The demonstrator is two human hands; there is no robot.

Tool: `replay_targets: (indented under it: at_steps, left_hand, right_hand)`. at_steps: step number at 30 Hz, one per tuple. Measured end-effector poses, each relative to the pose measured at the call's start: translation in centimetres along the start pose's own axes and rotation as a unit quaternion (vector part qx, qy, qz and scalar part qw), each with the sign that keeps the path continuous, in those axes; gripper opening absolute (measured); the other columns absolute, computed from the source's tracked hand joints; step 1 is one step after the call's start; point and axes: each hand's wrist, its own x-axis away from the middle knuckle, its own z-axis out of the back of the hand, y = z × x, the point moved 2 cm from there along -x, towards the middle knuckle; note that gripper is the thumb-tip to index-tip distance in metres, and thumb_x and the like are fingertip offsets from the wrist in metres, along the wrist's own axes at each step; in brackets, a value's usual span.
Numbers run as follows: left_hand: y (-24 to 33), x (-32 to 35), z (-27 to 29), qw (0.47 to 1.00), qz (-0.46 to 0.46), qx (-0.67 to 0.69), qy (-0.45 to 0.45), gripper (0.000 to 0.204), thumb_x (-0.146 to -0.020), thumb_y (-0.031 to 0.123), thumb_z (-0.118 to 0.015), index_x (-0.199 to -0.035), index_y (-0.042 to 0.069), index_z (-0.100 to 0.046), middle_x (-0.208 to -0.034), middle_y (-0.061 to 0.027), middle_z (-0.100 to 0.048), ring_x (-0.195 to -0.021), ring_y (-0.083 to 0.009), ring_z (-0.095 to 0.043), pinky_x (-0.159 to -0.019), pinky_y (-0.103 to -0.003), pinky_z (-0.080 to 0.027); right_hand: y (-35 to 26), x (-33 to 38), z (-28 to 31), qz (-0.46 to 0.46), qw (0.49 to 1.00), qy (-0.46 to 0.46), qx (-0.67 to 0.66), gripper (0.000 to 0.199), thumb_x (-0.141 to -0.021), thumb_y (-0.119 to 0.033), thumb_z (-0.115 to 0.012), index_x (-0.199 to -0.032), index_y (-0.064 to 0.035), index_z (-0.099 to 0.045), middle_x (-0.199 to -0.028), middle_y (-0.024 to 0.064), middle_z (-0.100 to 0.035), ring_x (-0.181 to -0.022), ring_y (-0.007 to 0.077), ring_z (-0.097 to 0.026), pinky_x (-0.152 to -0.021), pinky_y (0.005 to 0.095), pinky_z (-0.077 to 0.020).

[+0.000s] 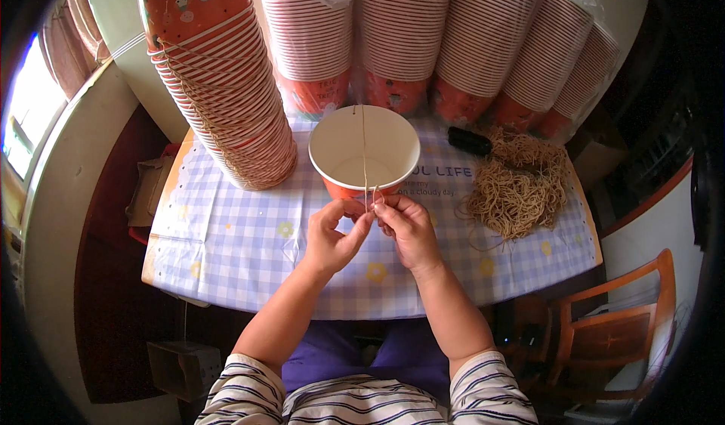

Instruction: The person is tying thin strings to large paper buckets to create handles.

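An orange paper bucket with a white inside [340, 149] stands upright on the table in front of me. A thin tan string [364, 142] runs from its far rim across the opening to the near rim, where it forms a small loop. My left hand [334, 232] pinches the string just in front of the near rim. Close beside it, my right hand [410, 232] is closed with finger and thumb on the string near the loop. The fingertips of both hands almost meet. Whether the string is knotted there is too small to tell.
To the left leans a tall stack of orange buckets [226, 92] with strings hanging along it. Several wrapped bucket stacks [400, 32] line the back. At right lie a heap of tan strings [521, 191] and a black object [470, 141]. A wooden chair [615, 338] stands at lower right.
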Motion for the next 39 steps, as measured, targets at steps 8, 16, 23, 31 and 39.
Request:
replay_targets:
  at_steps: [8, 16, 23, 31, 39]
  left_hand:
    - [-1.0, 0.3, -0.1, 0.995, 0.087, 0.034, -0.032, 0.01, -0.08, 0.006, -0.063, -0.084, -0.003, -0.063, -0.071, -0.0059, -0.064, -0.065, -0.0091, -0.058, -0.061, -0.024, -0.047]
    - [-1.4, 0.3, -0.1, 0.987, 0.12, 0.093, -0.043, 0.008, -0.077, 0.003, -0.062, -0.083, -0.002, -0.061, -0.074, -0.0032, -0.064, -0.07, -0.0079, -0.058, -0.066, -0.023, -0.047]
    - [-1.2, 0.3, 0.1, 0.968, 0.161, 0.183, -0.06, 0.01, -0.08, 0.004, -0.059, -0.086, -0.004, -0.06, -0.076, -0.0046, -0.064, -0.072, -0.0095, -0.058, -0.068, -0.024, -0.047]
    - [-1.3, 0.3, 0.0, 0.968, 0.176, 0.167, -0.065, 0.009, -0.083, 0.006, -0.058, -0.085, -0.002, -0.06, -0.076, -0.0042, -0.064, -0.072, -0.0084, -0.058, -0.066, -0.024, -0.047]
    - [-1.7, 0.5, 0.3, 0.967, 0.177, 0.165, -0.084, 0.01, -0.082, 0.008, -0.06, -0.082, -0.003, -0.06, -0.076, -0.0033, -0.063, -0.071, -0.0077, -0.056, -0.066, -0.023, -0.046]
  right_hand:
    - [-0.4, 0.3, -0.6, 0.018, 1.0, -0.014, -0.002, 0.01, -0.086, -0.015, -0.06, -0.089, -0.0067, -0.063, -0.077, -0.0032, -0.059, -0.065, 0.0037, -0.047, -0.058, 0.0179, -0.0354]
    - [-0.1, 0.2, 0.0, 0.004, 1.0, 0.003, -0.005, 0.017, -0.086, -0.021, -0.06, -0.093, -0.0068, -0.067, -0.079, -0.0031, -0.063, -0.068, 0.0028, -0.049, -0.057, 0.0177, -0.0347]
    - [-0.3, 0.2, -0.2, 0.001, 1.0, 0.017, 0.002, 0.014, -0.086, -0.015, -0.058, -0.09, -0.005, -0.066, -0.077, -0.0023, -0.061, -0.067, 0.0042, -0.05, -0.058, 0.0181, -0.0371]
    - [-0.4, 0.2, -0.2, 0.008, 1.0, 0.022, 0.014, 0.014, -0.086, -0.016, -0.058, -0.089, -0.0047, -0.066, -0.075, -0.0027, -0.06, -0.066, 0.0034, -0.05, -0.057, 0.0176, -0.0365]
    - [-0.3, 0.1, -0.1, 0.014, 1.0, 0.028, 0.0, 0.015, -0.087, -0.017, -0.059, -0.09, -0.0043, -0.066, -0.075, -0.0031, -0.06, -0.065, 0.0031, -0.049, -0.057, 0.0173, -0.0364]
